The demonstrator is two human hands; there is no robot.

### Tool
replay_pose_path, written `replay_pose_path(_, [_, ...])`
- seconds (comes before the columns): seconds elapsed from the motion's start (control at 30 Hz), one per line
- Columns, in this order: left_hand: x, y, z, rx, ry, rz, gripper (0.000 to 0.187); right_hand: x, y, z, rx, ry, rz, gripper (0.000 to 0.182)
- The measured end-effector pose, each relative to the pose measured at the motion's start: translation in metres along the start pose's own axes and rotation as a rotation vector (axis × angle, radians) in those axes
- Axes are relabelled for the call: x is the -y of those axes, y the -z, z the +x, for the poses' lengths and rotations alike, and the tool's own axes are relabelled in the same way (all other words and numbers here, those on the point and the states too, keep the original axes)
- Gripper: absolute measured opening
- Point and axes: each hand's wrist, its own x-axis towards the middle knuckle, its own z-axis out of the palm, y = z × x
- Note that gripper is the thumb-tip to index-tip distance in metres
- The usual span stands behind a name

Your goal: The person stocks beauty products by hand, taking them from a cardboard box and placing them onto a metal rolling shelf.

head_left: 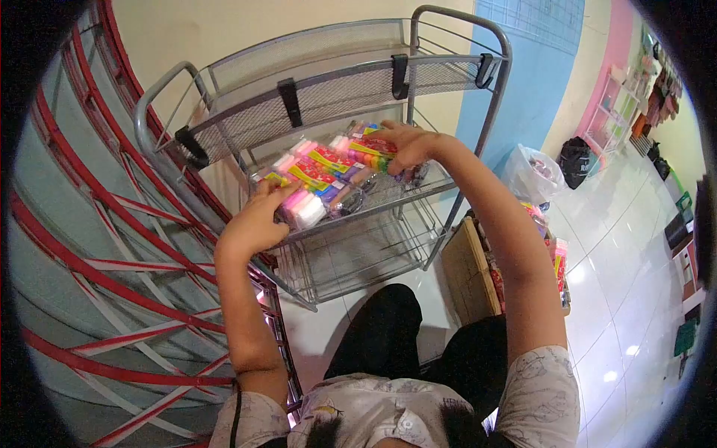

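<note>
Clear plastic packs of coloured sticks (pixel 317 168), with red and yellow labels, lie side by side in a row on the middle shelf of a grey metal rack (pixel 336 225). At the left end of this row, my left hand (pixel 258 216) grips a pack, its thumb and fingers bent over the near corner. My right hand (pixel 418 143) is curled round the pack at the right end, thumb on the near side and fingers reaching over the top. Undersides of the packs are hidden.
Black clips (pixel 289 102) hang on the rack's mesh upper shelf. A cardboard box (pixel 467 265) with more packs stands on the floor by my right knee. Beyond it are a white plastic bag (pixel 532 175) and a black bag (pixel 574 162). A red folding gate (pixel 112 265) runs along the left.
</note>
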Motion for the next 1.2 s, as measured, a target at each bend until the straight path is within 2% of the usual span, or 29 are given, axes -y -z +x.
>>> replay_pose_path(0.03, [-0.003,0.0,0.0,-0.008,0.032,0.025,0.07,0.001,0.001,0.001,-0.025,0.021,-0.102,0.101])
replay_pose_path(0.1, [-0.013,0.002,-0.003,-0.018,0.099,0.077,0.073,0.005,0.009,0.003,0.048,0.003,-0.044,0.104])
replay_pose_path(0.2, [-0.047,0.012,-0.001,-0.021,0.223,0.361,0.073,0.01,0.013,0.006,0.079,0.0,-0.048,0.109])
replay_pose_path(0.3, [-0.022,0.0,0.006,-0.108,0.003,0.428,0.071,0.0,0.0,0.01,-0.039,-0.015,-0.026,0.113])
replay_pose_path(0.33, [-0.012,-0.003,0.01,-0.06,0.006,0.261,0.07,0.001,-0.001,0.01,-0.1,-0.021,-0.01,0.114])
replay_pose_path(0.4, [-0.001,-0.004,0.016,0.032,0.015,-0.074,0.068,0.011,-0.002,0.01,-0.053,-0.19,-0.061,0.116])
replay_pose_path(0.43, [-0.001,-0.004,0.015,0.005,-0.009,-0.058,0.066,0.016,-0.001,0.01,-0.031,-0.274,-0.083,0.117])
replay_pose_path(0.6, [-0.003,-0.008,0.004,-0.088,-0.134,0.061,0.066,-0.003,0.001,0.019,0.126,-0.074,0.219,0.12])
replay_pose_path(0.73, [-0.011,-0.003,0.002,-0.046,-0.091,0.046,0.067,0.004,0.016,0.004,0.084,-0.062,0.388,0.11])
replay_pose_path(0.83, [-0.007,-0.009,0.003,-0.072,-0.088,0.025,0.068,-0.002,0.015,0.011,0.081,-0.063,0.368,0.11])
replay_pose_path(0.93, [-0.01,-0.013,0.004,-0.142,-0.036,0.015,0.053,-0.001,0.019,0.011,0.114,-0.052,0.403,0.112])
replay_pose_path(1.07, [-0.023,-0.007,0.023,-0.113,0.007,-0.002,0.037,-0.019,0.001,0.031,0.008,0.003,0.108,0.113])
replay_pose_path(1.13, [-0.028,0.002,0.036,-0.109,-0.083,0.049,0.033,-0.023,-0.002,0.035,-0.009,0.061,0.022,0.112])
replay_pose_path(1.2, [-0.01,0.005,0.055,-0.031,-0.18,0.057,0.028,-0.022,-0.001,0.033,0.059,0.025,0.141,0.112])
